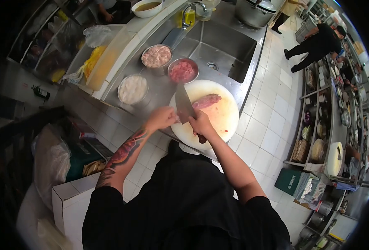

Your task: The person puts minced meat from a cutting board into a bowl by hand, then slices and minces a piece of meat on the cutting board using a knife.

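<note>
My right hand [202, 123] is wrapped around the dark handle of a cleaver [185, 103]. The broad blade points away from me over the left part of a round white cutting board [230, 108]. Close to the blade's left side, at the board's edge, my left hand [164, 118] is closed with curled fingers; what it pinches, if anything, is too small to make out. A long piece of raw pink meat [207, 101] lies on the board to the right of the blade. Small red scraps and stains mark the board's surface.
Behind the board stand metal bowls of red meat [183, 71], pale pink meat [156, 56] and whitish food [133, 89]. A steel sink [230, 50] with a faucet [185, 25] lies beyond. People [317, 43] stand near shelves at right.
</note>
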The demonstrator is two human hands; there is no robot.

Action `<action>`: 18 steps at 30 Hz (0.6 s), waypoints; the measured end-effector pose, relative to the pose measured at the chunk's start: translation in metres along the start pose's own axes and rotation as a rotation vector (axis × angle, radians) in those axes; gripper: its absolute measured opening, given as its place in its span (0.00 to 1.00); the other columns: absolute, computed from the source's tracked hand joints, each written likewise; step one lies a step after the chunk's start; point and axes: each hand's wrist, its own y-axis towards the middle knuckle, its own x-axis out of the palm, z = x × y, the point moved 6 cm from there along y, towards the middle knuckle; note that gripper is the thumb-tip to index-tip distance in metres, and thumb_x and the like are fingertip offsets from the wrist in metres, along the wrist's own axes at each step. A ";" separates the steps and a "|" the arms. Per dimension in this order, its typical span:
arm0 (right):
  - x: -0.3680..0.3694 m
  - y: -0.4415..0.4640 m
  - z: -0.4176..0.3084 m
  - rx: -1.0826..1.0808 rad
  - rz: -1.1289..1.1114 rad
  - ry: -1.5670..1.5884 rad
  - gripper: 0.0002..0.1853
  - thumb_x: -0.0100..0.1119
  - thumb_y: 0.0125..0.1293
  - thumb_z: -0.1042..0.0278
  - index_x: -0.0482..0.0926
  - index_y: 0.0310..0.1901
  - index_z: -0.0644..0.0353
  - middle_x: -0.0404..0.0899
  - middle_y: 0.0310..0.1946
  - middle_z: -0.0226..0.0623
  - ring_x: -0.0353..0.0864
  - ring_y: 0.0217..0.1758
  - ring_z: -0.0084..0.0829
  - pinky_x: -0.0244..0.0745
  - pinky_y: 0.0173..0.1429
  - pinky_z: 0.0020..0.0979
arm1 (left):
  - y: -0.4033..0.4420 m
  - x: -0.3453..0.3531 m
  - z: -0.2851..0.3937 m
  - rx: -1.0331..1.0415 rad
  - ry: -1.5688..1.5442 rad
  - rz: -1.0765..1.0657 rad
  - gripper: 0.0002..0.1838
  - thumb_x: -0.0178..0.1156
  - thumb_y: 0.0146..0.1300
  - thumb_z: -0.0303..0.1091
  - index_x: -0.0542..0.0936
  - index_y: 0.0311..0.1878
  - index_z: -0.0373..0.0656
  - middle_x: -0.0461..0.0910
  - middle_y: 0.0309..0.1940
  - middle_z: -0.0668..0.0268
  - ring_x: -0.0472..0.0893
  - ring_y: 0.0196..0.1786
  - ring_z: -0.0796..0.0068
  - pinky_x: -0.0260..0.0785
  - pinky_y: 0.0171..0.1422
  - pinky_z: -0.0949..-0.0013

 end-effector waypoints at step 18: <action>-0.006 -0.031 -0.002 0.018 -0.002 0.036 0.10 0.59 0.76 0.70 0.79 0.52 0.67 0.81 0.24 0.39 0.79 0.15 0.28 0.76 0.21 0.34 | -0.041 0.014 0.008 0.096 0.016 0.176 0.09 0.68 0.65 0.34 0.80 0.41 0.40 0.78 0.43 0.57 0.81 0.47 0.52 0.75 0.53 0.53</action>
